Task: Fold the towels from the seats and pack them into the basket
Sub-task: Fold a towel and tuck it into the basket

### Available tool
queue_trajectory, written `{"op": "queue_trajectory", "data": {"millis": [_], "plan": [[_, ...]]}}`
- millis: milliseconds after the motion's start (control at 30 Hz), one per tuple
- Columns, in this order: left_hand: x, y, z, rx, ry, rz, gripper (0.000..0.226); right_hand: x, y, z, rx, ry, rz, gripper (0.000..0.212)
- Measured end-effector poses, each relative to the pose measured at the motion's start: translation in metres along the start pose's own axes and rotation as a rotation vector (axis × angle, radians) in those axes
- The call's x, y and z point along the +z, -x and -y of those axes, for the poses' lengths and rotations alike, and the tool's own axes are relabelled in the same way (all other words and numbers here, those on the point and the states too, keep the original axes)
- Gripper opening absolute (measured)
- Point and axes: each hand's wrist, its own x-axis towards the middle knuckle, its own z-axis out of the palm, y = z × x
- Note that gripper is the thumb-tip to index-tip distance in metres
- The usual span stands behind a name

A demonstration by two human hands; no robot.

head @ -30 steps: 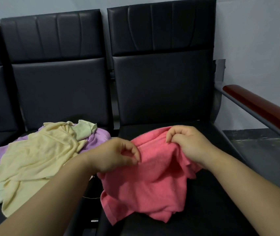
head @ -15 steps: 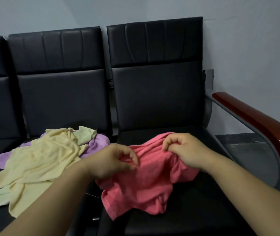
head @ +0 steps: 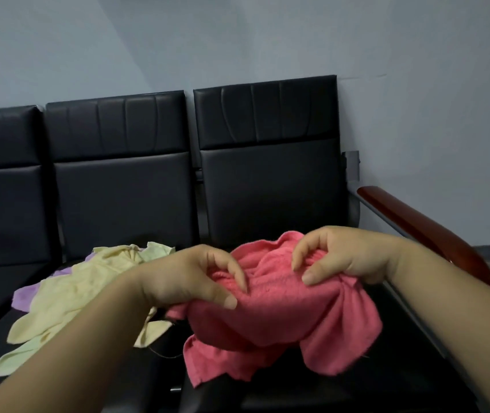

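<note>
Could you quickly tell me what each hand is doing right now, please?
The left hand grips the bunched pink towel, fingers curled into it.
The right hand grips the same pink towel near its upper edge.

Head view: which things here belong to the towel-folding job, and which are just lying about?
Job: pink towel, gripped by left hand and right hand; yellow towel; purple towel; seats.
Just there: wooden armrest; wall.

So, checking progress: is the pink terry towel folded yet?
No, the pink terry towel is bunched between the left hand and right hand.
</note>
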Motion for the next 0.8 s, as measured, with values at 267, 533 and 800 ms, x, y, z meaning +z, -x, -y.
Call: {"op": "queue_trajectory", "data": {"millis": [267,533,800], "plan": [[-0.053,-0.052,0.015,-0.111,-0.703,-0.039,0.037,-0.022,-0.052,0.001,0.208,0.614,0.046,0.035],[-0.163,-0.098,-0.06,0.035,-0.929,-0.687,0.05,-0.112,-0.129,0.101,-0.121,0.973,-0.638,0.052],[-0.23,-0.071,-0.159,0.22,-1.253,-0.983,0.036,-0.155,-0.11,0.208,-0.409,0.989,-0.891,0.051]]}}
